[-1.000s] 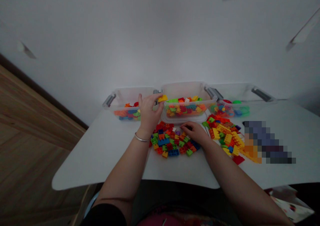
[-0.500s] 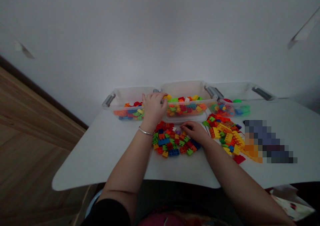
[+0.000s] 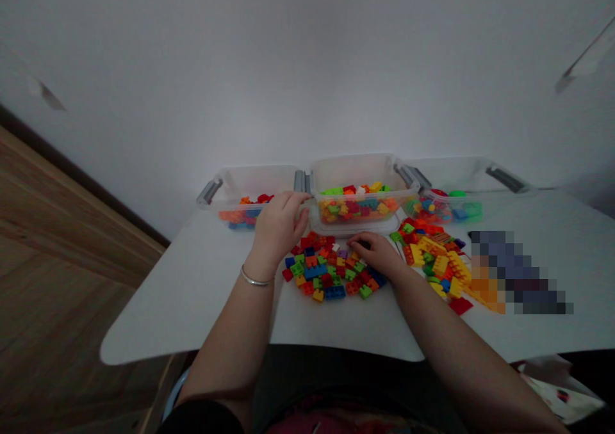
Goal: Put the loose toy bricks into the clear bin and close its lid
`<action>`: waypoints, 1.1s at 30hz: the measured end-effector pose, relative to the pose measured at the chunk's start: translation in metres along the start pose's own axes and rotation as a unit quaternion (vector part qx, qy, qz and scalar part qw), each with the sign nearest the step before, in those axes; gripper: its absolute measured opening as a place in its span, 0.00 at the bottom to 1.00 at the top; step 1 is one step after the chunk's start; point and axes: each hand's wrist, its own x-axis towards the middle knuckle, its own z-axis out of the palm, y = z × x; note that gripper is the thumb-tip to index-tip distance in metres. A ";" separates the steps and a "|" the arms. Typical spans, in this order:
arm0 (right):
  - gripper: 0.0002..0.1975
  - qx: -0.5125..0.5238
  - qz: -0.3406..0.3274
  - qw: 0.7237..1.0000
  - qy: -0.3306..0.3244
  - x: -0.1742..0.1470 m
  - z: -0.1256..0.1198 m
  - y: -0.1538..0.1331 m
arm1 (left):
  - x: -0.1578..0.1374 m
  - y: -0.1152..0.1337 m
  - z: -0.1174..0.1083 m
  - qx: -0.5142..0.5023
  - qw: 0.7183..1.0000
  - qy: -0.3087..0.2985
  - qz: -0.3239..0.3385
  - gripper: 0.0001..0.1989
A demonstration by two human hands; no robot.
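My left hand (image 3: 281,228), with a silver bangle at the wrist, is above the table in front of the left clear bin (image 3: 259,171). Its fingers point right and its thumb is apart; nothing shows between them. Right of its fingertips stands the middle clear bin (image 3: 355,162), part filled with toy building bricks (image 3: 353,207). Below and to the right is a loose pile of coloured building bricks (image 3: 314,272). At the pile's right edge rests my right hand (image 3: 377,253), fingers curled in and thumb close to the index finger. Whatever it may hold is hidden.
A third clear bin (image 3: 461,165) with coloured pieces stands at the back right. Another brick heap (image 3: 439,258), mostly yellow and red, lies right of my right hand, beside a pixelated patch (image 3: 519,271). The white table (image 3: 192,293) meets a wall (image 3: 288,69) behind the bins.
My left hand has drawn back from the front edge of the middle bin, moving left and toward me. A yellow piece by its fingertips no longer shows there. My right hand stays in place.
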 end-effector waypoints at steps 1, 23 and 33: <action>0.10 -0.001 0.001 1.000 0.000 0.000 0.000 -0.001 | -0.006 -0.003 0.000 0.017 1.000 -0.025 0.008 0.13; 0.10 -0.014 -0.008 1.000 0.000 -0.002 -0.002 -0.006 | -0.052 -0.040 0.042 -0.139 0.967 -0.208 -0.041 0.13; 0.09 -0.006 -0.013 1.000 0.027 -0.003 0.000 -0.008 | -0.046 -0.018 0.038 -0.108 0.981 -0.150 -0.064 0.12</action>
